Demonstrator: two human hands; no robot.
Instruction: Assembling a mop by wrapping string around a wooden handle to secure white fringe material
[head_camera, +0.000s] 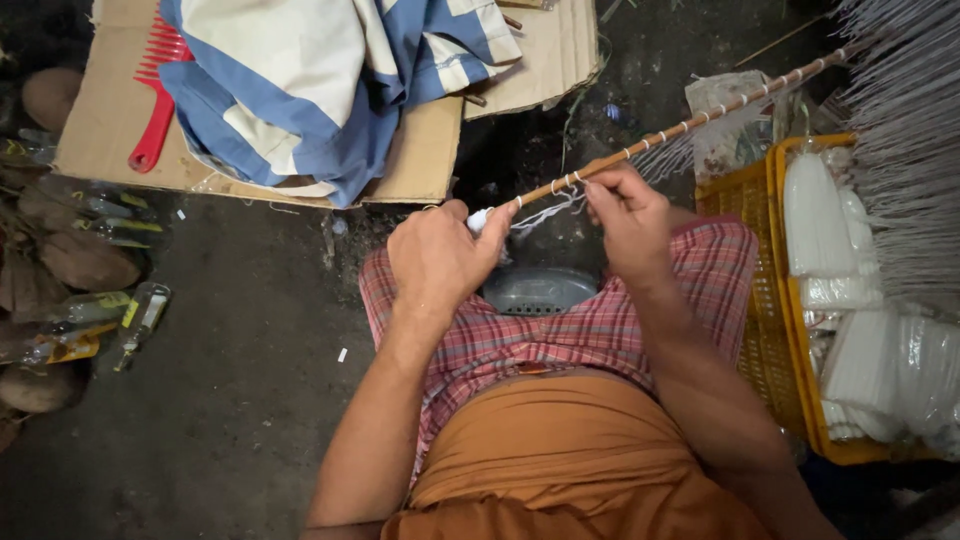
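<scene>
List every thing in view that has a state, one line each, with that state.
left hand: closed in a grip on the white-wrapped end of the stick
right hand: fingertips pinching white thread at the stick
stick: held slanted, white thread loops knotted along it
yellow crate: open, holding white bundles
blue and white cloth: crumpled on cardboard
red comb: lying flat on cardboard
small bottles: lying on their sides

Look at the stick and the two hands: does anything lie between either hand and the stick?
Nothing visible does. The left hand grips the stick at its near end, by a white wad. The right hand pinches white thread right at the stick, with no gap showing.
</scene>
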